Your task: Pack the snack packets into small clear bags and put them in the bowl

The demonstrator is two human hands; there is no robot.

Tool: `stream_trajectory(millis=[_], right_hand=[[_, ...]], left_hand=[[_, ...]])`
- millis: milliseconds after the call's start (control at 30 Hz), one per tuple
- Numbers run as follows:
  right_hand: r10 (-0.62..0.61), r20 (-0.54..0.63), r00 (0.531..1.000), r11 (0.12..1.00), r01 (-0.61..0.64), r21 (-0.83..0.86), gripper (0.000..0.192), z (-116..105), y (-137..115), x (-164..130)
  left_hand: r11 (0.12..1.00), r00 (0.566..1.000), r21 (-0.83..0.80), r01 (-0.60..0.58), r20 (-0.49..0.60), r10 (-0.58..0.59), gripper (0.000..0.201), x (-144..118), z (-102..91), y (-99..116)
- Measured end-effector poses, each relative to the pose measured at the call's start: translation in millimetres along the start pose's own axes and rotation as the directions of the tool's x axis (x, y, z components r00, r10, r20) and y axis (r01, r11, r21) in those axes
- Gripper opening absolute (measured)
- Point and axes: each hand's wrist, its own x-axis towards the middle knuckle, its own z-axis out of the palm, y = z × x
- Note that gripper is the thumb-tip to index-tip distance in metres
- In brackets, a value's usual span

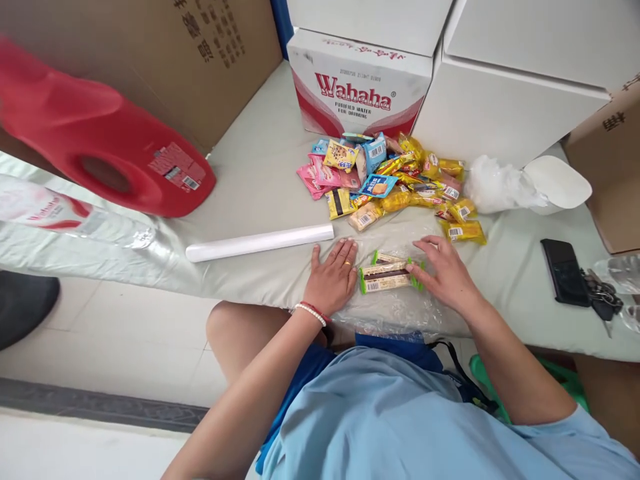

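Note:
My left hand (331, 277) lies flat, fingers stretched out, on a clear plastic bag (395, 312) spread at the front edge of the covered surface. Beside its fingertips are snack bars in cream wrappers with green ends; the front snack bar (385, 278) partly covers another snack bar (389, 259). Fingers apart, my right hand (443, 275) is at the right end of these bars, its thumb touching the front wrapper. Whether the bars lie on the bag or inside it, I cannot tell. Behind them sits a heap of small packaged snacks (383, 187).
A white paper roll (260, 242) lies left of my hands. Farther left are a red jug (105, 133) and a water bottle (65, 212). At right are crumpled plastic (493, 185), a white scoop-like container (560, 183), a phone (565, 272) and keys (603, 293). Boxes (360, 93) stand behind.

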Motion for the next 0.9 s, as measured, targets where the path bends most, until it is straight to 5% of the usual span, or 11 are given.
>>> stream_trajectory(millis=[100,200,433,667,900], right_hand=[[-0.2,0.176,0.964,0.965,0.225,-0.137,0.062,2.4,-23.0,3.5],[-0.236,0.336,0.912,0.921,0.32,-0.223,0.057,5.9,-35.7,8.8],[-0.059,0.26,0.964,0.95,0.134,-0.282,0.047,2.7,-24.6,9.4],[-0.038,0.336,0.941,0.874,0.194,-0.445,0.046,7.0,-42.1,22.2],[-0.022,0.226,0.974,0.947,0.093,-0.308,0.048,-27.0,-6.8,11.5]], left_hand=[[1.0,1.0,0.002,-0.004,-0.004,0.004,0.057,-0.2,0.7,0.7],[1.0,1.0,0.001,0.012,-0.015,-0.012,0.057,-0.3,1.2,1.3],[1.0,1.0,-0.019,0.018,-0.012,-0.018,0.057,-0.7,1.1,0.8],[1.0,1.0,0.005,0.028,-0.005,-0.028,0.057,-0.4,2.4,1.4],[0.999,1.0,0.025,0.023,-0.002,-0.023,0.06,-2.5,1.7,3.3]])
